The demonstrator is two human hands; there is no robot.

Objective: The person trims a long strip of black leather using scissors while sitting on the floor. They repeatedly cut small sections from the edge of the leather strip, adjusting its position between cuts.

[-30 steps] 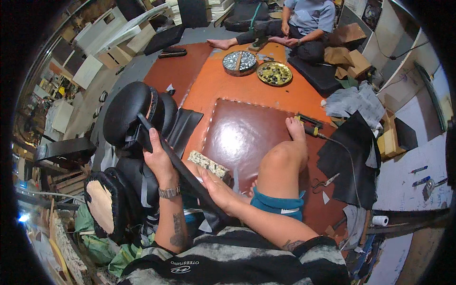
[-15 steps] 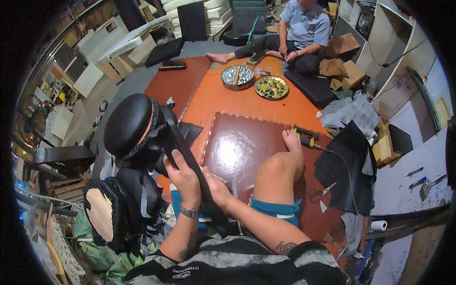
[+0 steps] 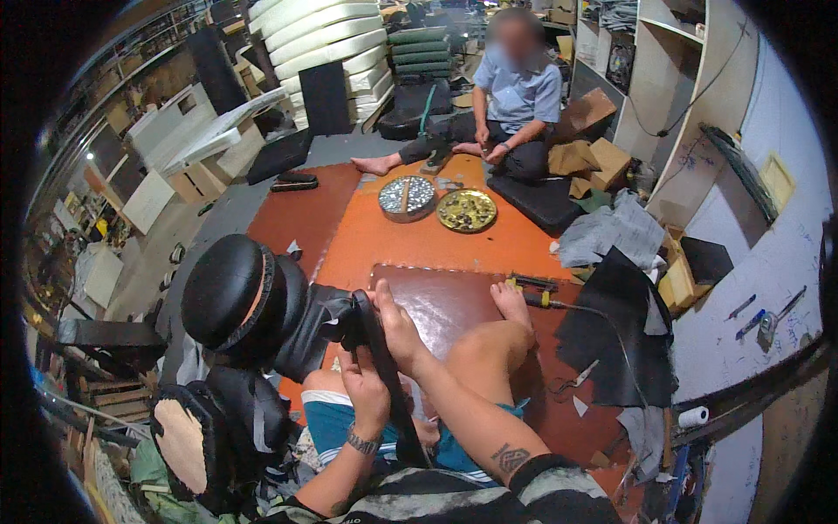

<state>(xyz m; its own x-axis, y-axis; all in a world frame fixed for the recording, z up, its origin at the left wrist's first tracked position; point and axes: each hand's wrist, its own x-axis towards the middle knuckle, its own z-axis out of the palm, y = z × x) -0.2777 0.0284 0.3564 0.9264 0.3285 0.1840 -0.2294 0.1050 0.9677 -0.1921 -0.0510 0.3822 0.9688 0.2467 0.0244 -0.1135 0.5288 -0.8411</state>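
A long black strip [image 3: 374, 327] runs upright between my hands, its top folded or bunched. My left hand [image 3: 362, 380] grips it from the left, fingers curled beneath the bunched part. My right hand [image 3: 398, 332] holds its right side higher up, fingertips near the top. Just left of them, padded black round pieces [image 3: 223, 293] with an orange-showing seam lie stacked. Another black piece with a pale round panel [image 3: 179, 437] sits at lower left. A yellow-and-black tool [image 3: 541, 297] with a cord lies by my right foot, and scissors [image 3: 576, 382] lie farther right.
A co-worker [image 3: 515, 100] sits cross-floor on the orange mat [image 3: 454, 253], hands together, near a round silver tin [image 3: 406, 194] and gold plate [image 3: 467, 210] of small pieces. Pale foam slabs [image 3: 319, 39] stand behind. Black sheets [image 3: 602, 341] and a cubbyhole shelf [image 3: 663, 70] are on the right.
The strip's top has come down and right, away from the round pieces. My right hand has risen along it, while my left hand is lower. The view has tilted up.
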